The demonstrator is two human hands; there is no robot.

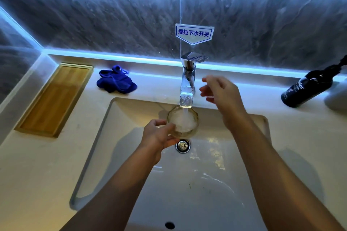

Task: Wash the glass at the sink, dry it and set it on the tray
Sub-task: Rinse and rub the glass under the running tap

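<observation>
A clear faceted glass is held upright under the chrome tap, and running water foams inside it. My left hand grips the glass from its left side, above the drain of the white sink. My right hand hovers with fingers spread just right of the tap spout, holding nothing. A wooden tray lies on the counter at the left. A crumpled blue cloth sits behind the sink, between tray and tap.
A dark pump bottle leans at the right on the counter, beside a pale rounded object at the frame edge. A labelled sign is stuck on the grey marble wall above the tap. An overflow hole shows at the sink's near wall.
</observation>
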